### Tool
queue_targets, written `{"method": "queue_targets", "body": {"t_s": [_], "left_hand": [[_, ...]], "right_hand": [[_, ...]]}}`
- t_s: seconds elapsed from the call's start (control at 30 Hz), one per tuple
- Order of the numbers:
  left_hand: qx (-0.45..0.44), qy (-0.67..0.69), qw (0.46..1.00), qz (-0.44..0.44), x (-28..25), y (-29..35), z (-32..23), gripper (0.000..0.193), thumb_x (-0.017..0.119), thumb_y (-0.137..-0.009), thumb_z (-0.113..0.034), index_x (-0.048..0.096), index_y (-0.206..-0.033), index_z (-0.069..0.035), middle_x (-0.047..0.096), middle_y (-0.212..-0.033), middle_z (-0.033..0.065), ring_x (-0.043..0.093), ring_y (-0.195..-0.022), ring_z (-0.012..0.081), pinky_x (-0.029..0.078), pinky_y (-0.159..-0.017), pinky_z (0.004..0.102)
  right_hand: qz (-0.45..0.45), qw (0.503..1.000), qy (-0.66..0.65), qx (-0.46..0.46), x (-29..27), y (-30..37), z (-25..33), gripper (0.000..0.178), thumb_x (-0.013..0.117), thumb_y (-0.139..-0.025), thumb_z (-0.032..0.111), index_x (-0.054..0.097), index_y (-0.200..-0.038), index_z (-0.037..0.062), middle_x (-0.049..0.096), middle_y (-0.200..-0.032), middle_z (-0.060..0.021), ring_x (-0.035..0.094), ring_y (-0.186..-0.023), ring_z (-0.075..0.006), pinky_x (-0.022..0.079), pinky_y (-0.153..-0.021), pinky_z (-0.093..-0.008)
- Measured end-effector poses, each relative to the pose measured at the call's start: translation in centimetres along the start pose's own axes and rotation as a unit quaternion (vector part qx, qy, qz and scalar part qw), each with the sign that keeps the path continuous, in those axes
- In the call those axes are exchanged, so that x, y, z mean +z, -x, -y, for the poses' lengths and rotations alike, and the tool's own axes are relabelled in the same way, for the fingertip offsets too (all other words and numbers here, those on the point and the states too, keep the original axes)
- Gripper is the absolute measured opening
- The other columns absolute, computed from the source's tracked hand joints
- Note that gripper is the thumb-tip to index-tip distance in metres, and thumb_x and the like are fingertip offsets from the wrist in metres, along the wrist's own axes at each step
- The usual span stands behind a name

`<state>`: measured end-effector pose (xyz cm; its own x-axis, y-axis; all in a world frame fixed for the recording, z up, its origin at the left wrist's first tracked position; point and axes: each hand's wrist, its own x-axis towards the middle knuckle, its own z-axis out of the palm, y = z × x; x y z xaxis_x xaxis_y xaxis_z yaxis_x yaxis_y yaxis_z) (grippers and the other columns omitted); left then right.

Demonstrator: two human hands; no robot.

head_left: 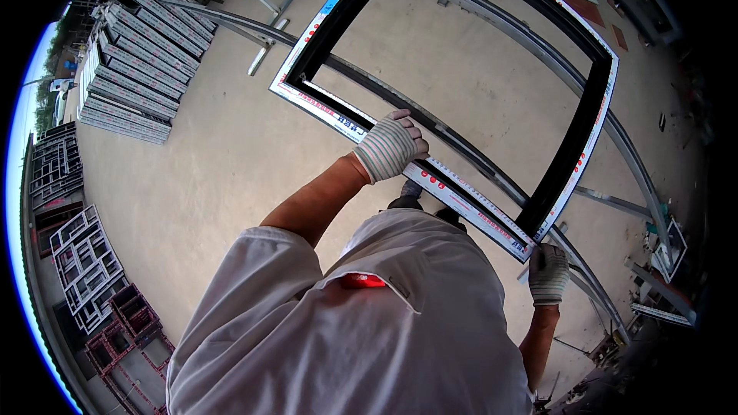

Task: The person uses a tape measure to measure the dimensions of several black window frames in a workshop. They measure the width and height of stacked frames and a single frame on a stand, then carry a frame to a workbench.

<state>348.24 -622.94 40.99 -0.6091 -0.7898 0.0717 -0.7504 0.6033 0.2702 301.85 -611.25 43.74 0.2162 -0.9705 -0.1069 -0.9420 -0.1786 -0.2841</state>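
Note:
A large rectangular window frame [590,111], black inside with printed white protective film along its outer faces, lies flat in front of me on dark metal rails. My left hand [390,146], in a striped knit glove, is closed over the near bar around its middle. Along that bar runs a thin pale strip with fine marks [480,198], which looks like a measuring tape blade; it passes under my left hand. My right hand [549,275], gloved too, is closed against the near right corner. What its fingers hold is hidden.
Long curved-looking metal rails [453,132] pass beneath the frame. A stack of film-wrapped bars [142,58] stands at the far left. White lattice frames [86,267] and dark red frames [127,330] lean at the left. Metal pieces [667,296] lie at the right.

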Motion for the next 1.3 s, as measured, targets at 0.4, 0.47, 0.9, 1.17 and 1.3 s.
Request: {"method": "queue_targets", "body": {"t_s": [0.4,0.47,0.9,1.17,1.3], "left_hand": [[0.02,-0.065,0.998,0.004,-0.3,1.6,3.0,0.006,0.07,-0.086,-0.02,0.074,-0.089,-0.019,0.068,-0.087,-0.0004,0.065,-0.094,0.0213,0.043,-0.114,0.0488],[-0.007,-0.047,0.999,0.018,0.3,1.6,3.1,0.011,0.069,-0.087,-0.023,0.076,-0.095,-0.019,0.069,-0.09,-0.0012,0.065,-0.096,0.0208,0.042,-0.115,0.0483],[0.041,0.009,0.999,-0.007,-0.2,0.1,2.6,0.005,0.066,-0.091,-0.009,0.067,-0.096,-0.009,0.067,-0.089,0.0074,0.065,-0.093,0.0303,0.045,-0.11,0.0519],[0.04,0.01,0.999,-0.036,0.2,0.0,2.5,0.003,0.068,-0.092,-0.012,0.068,-0.094,-0.01,0.067,-0.087,0.0076,0.065,-0.09,0.0304,0.047,-0.108,0.0512],[0.04,0.017,0.998,-0.04,-0.1,-0.2,2.0,0.002,0.068,-0.091,-0.011,0.068,-0.093,-0.01,0.067,-0.088,0.0077,0.066,-0.09,0.0299,0.047,-0.108,0.0504]], "right_hand": [[-0.01,0.999,-0.028,0.012,-0.4,-0.6,0.2,0.01,0.071,-0.092,0.017,0.068,-0.095,0.0073,0.068,-0.086,-0.0132,0.064,-0.084,-0.0363,0.05,-0.076,-0.0488],[-0.024,0.999,-0.031,0.012,-0.2,-0.5,-0.3,0.015,0.069,-0.093,0.022,0.069,-0.09,0.0075,0.067,-0.082,-0.0142,0.065,-0.084,-0.0371,0.051,-0.077,-0.0495],[0.024,0.997,-0.016,0.076,-0.3,-0.4,-1.0,0.023,0.065,-0.096,0.029,0.071,-0.092,0.0077,0.069,-0.087,-0.0138,0.067,-0.087,-0.0345,0.054,-0.081,-0.0468],[0.004,0.997,-0.012,0.071,-0.2,-0.7,-1.3,0.024,0.064,-0.097,0.03,0.07,-0.091,0.0076,0.068,-0.086,-0.0158,0.067,-0.087,-0.0359,0.053,-0.081,-0.0479],[0.019,0.997,-0.002,0.071,-0.2,-0.7,-1.4,0.026,0.063,-0.098,0.031,0.07,-0.091,0.0075,0.068,-0.086,-0.0159,0.067,-0.087,-0.036,0.053,-0.081,-0.048]]}}
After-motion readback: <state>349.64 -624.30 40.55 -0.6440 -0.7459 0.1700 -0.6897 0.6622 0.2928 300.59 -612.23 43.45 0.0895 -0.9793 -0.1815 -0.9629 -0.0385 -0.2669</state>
